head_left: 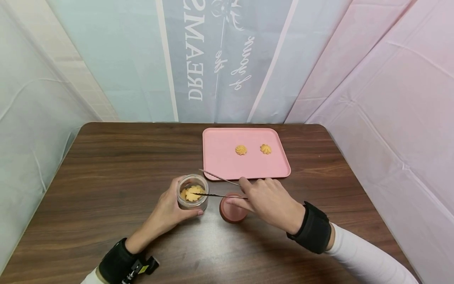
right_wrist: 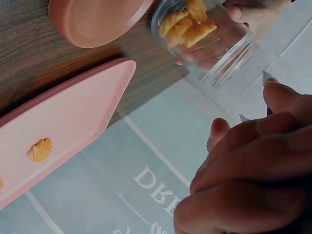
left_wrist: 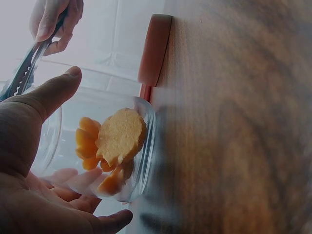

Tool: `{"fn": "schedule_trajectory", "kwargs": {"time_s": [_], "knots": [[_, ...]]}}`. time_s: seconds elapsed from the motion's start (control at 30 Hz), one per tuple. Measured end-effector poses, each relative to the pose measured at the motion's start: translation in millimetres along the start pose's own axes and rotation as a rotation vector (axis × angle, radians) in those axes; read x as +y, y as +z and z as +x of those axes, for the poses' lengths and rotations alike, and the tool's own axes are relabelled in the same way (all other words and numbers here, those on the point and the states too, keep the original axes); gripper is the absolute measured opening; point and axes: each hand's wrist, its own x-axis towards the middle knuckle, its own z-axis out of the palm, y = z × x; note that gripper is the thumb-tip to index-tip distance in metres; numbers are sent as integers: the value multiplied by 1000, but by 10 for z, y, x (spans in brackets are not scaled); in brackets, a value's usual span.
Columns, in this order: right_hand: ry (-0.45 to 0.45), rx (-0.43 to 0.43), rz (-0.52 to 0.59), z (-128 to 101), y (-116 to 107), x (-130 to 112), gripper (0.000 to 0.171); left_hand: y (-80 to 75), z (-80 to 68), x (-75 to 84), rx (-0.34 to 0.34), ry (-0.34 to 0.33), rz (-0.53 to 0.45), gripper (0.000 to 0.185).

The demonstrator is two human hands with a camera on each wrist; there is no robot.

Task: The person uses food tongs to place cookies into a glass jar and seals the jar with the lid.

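My left hand (head_left: 170, 205) grips a clear glass jar (left_wrist: 146, 161) that stands on the table, thumb on its near side. Several golden cookies (head_left: 193, 193) lie in the bottom of the jar, one flat side up in the left wrist view. With my right hand (head_left: 271, 199) I hold metal tongs (head_left: 223, 180) by their arms. The tongs are spread, one tip over the jar's mouth and the other behind it, toward the tray, with nothing between them. A reddish-brown round lid (head_left: 232, 215) lies on the table beneath the right hand.
A pink tray (head_left: 221, 157) is at the back of the table, bearing a swirled cookie (head_left: 240, 150) and a star-shaped cookie (head_left: 265, 149). The brown wooden table (head_left: 142, 154) meets a hanging printed cloth (head_left: 138, 59) behind it, with pale cloth at both sides.
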Motion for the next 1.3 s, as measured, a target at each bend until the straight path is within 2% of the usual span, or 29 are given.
{"fn": "schedule_trajectory", "kwargs": {"time_s": [0.3,0.5,0.93,1.3], "knots": [[5,8,22,13,-7,54,49,0,5,-1,4,0,-1,100],[19,17,16,21,-8,137,54,7,16,-12,12,22,10,98],[122,18,14,57,37,304,51,5,4,-12,10,9,6,100],[148,15,31,58,75,469,51,7,2,-16,15,24,8,100]]}}
